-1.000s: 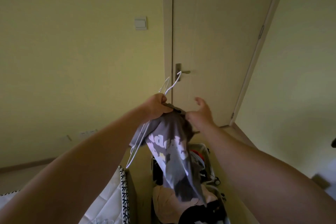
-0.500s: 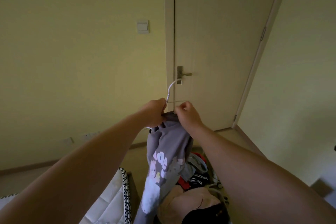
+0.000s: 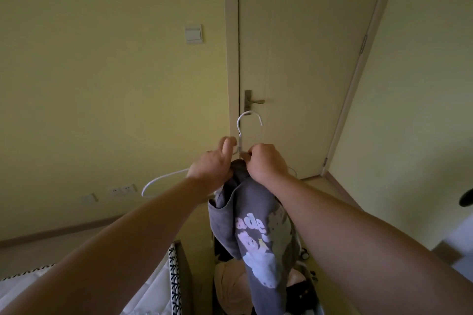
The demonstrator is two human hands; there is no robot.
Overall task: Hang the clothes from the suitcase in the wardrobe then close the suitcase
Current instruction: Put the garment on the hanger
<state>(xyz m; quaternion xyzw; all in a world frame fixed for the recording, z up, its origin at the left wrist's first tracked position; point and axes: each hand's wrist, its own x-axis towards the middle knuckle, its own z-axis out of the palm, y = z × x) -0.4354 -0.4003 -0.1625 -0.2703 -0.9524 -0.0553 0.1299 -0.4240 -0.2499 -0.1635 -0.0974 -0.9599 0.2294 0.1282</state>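
At the near left lies a white bed cover [image 3: 153, 286] with a black-patterned edge. Just right of it is the open suitcase [image 3: 309, 275], which holds a beige garment [image 3: 230, 279] and some darker pieces.

Above the case hangs the grey T-shirt [image 3: 249, 222], printed side toward the camera and bunched at its neck. The left hand [image 3: 212, 163] has its fingers curled round the white hanger [image 3: 249, 120] just under the hook. The right hand [image 3: 266, 161] is clenched on the shirt's collar against the hanger's stem. The hanger's left shoulder pokes out bare, well clear of the cloth.

The step in hand looks like threading. To do it well, hold the hook steady, stretch the collar and feed that bare shoulder inside, then let the shirt drop evenly so it cannot slide off.

Farther off are a closed door [image 3: 302, 59] and a light switch [image 3: 193, 34]. No wardrobe is in view.
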